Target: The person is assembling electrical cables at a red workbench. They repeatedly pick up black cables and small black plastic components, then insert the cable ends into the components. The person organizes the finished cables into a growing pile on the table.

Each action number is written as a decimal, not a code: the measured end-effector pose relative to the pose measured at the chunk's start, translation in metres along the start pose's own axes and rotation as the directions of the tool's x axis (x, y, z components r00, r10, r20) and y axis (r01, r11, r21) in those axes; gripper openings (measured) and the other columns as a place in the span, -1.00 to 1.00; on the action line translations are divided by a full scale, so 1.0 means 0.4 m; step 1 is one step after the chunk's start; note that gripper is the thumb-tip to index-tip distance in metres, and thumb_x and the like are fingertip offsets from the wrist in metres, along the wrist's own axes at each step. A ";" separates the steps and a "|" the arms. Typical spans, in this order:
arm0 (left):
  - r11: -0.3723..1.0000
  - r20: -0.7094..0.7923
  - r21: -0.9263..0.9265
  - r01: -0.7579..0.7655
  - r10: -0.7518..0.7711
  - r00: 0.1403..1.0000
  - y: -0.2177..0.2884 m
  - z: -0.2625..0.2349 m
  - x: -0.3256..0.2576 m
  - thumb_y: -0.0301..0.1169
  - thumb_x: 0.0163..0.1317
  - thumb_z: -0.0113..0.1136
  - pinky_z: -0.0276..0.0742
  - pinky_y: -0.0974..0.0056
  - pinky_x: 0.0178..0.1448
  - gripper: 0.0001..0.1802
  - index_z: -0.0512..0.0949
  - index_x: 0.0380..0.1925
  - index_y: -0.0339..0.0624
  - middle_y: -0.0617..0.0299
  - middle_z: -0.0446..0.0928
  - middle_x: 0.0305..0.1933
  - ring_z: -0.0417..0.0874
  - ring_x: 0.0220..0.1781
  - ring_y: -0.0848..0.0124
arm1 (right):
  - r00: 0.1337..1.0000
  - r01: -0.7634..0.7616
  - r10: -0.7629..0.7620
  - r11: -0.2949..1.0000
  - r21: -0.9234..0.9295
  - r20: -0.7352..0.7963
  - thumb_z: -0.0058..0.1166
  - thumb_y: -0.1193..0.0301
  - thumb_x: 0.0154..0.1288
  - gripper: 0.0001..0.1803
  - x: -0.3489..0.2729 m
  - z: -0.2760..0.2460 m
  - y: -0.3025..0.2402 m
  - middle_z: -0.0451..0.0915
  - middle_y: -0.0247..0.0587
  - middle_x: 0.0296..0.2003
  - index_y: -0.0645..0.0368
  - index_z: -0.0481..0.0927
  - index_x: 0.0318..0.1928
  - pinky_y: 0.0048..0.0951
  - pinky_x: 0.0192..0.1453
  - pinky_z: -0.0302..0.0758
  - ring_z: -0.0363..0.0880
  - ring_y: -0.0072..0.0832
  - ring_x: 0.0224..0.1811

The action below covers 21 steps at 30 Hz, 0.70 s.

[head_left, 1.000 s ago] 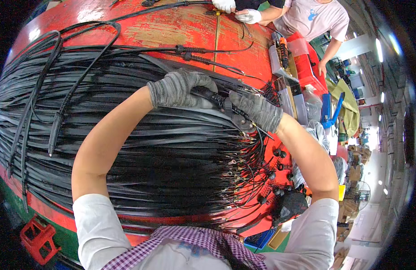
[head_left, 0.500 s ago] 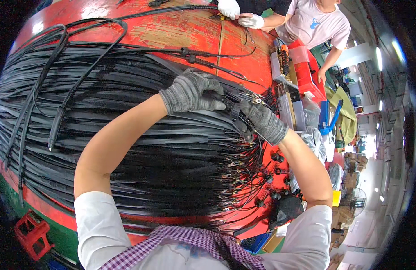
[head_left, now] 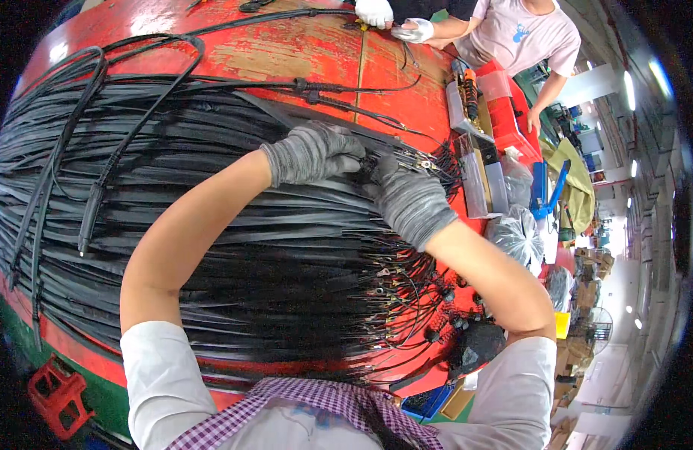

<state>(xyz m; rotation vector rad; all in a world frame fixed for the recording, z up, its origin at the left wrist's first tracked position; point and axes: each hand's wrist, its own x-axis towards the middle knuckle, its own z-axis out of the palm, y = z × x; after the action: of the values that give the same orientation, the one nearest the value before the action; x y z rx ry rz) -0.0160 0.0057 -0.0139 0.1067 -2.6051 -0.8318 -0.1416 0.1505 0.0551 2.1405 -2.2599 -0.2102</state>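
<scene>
Both hands wear grey knit gloves and meet above a wide bundle of black sleeved cables [head_left: 286, 255]. My left hand [head_left: 316, 154] has its fingers closed on a small black cable fitting [head_left: 368, 163]. Against the same fitting from the right, my right hand [head_left: 410, 195] is curled, its fingertips mostly hidden behind the glove's back. The fitting's exact shape is covered by the gloves. Just beyond the right hand, bare wire ends with metal ring terminals [head_left: 425, 163] stick out. More loose wire ends [head_left: 391, 285] fan out below it.
The red worn tabletop [head_left: 286, 56] carries everything. Clear bins [head_left: 474, 176], a red bin [head_left: 515, 112] and plastic bags [head_left: 515, 236] line the right edge. Opposite, a person's white-gloved hand [head_left: 414, 31] works at the table. A red stool [head_left: 58, 397] stands at lower left.
My right hand has moved up and left, closer to my left hand, and its back now turns more toward me. The ribbed fitting that showed between the hands is now mostly covered.
</scene>
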 end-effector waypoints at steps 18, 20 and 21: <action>0.989 0.068 0.106 0.105 -0.113 0.991 -0.042 -0.046 -0.034 -0.29 0.14 -0.01 0.34 0.18 0.05 -0.71 0.49 -0.17 -0.15 0.05 0.50 -0.20 0.48 -0.08 0.12 | 0.791 -0.465 -0.053 0.595 0.655 0.610 -0.08 0.01 0.21 -0.44 0.053 -0.076 0.056 0.52 -0.16 -0.41 0.32 0.42 -0.11 -0.40 -0.42 0.54 0.56 -0.45 -0.44; 0.987 0.019 0.111 0.116 -0.119 0.993 -0.063 -0.043 -0.053 -0.29 0.15 -0.02 0.34 0.18 0.05 -0.72 0.50 -0.17 -0.14 0.06 0.50 -0.21 0.48 -0.10 0.13 | 0.986 0.063 -0.095 0.974 0.218 0.136 0.01 0.09 0.14 -0.50 -0.011 -0.061 0.006 0.53 0.01 -0.30 0.31 0.42 -0.13 -0.25 -0.21 0.49 0.58 -0.26 -0.35; 0.990 0.002 0.105 0.097 -0.098 0.995 -0.061 -0.040 -0.045 -0.29 0.15 -0.02 0.35 0.18 0.04 -0.72 0.50 -0.17 -0.14 0.06 0.50 -0.21 0.48 -0.10 0.13 | 0.975 -0.071 0.089 0.993 -0.095 0.202 0.01 0.12 0.14 -0.52 -0.028 -0.074 -0.027 0.53 0.04 -0.32 0.31 0.42 -0.14 -0.21 -0.17 0.45 0.57 -0.20 -0.34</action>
<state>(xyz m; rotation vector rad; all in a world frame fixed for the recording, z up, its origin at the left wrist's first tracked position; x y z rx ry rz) 0.0057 -0.0196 -0.0221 0.2629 -2.6675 -0.7292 -0.1271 0.1586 0.0841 2.0663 -2.3886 -0.5427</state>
